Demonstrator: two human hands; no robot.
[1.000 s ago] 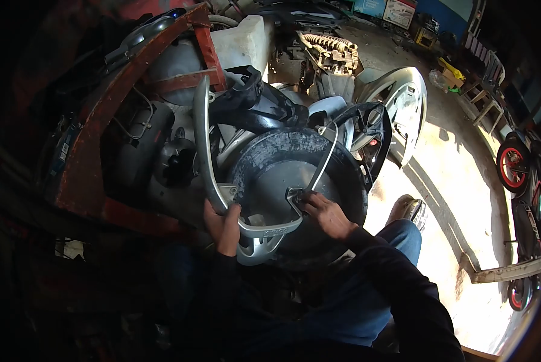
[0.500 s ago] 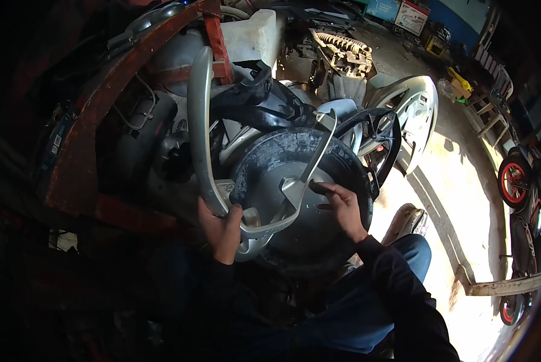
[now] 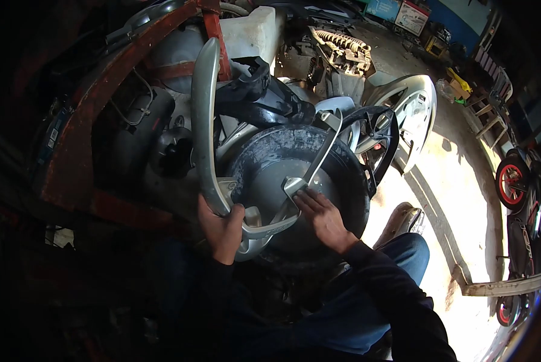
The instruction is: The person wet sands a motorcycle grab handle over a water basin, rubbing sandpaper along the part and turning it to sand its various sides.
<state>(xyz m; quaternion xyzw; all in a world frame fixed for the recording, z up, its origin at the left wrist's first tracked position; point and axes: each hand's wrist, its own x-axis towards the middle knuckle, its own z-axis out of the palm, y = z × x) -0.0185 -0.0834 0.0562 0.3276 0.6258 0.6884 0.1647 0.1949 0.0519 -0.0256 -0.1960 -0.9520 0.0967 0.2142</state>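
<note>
A silver motorcycle grab rail (image 3: 204, 120) is held tilted over a wide black basin (image 3: 261, 142) that seems to hold water. My left hand (image 3: 221, 232) is closed round the rail's lower left bend, thumb on top. My right hand (image 3: 322, 218) presses its fingertips against the rail's inner bracket on the right arm. The small dark piece, like sandpaper, seen in these fingers half a second ago is now hidden under them.
Behind the basin lie black plastic motorcycle panels (image 3: 264, 102) and a silver wheel (image 3: 424, 114). A rusty red metal frame (image 3: 83, 133) stands at the left. A motorcycle with red rims (image 3: 512, 181) is at the far right, beside a wooden beam (image 3: 506, 286).
My right hand has moved left, from above the basin onto the rail's bracket, and its fingers have flattened. The rail has shifted slightly; my left hand keeps its grip.
</note>
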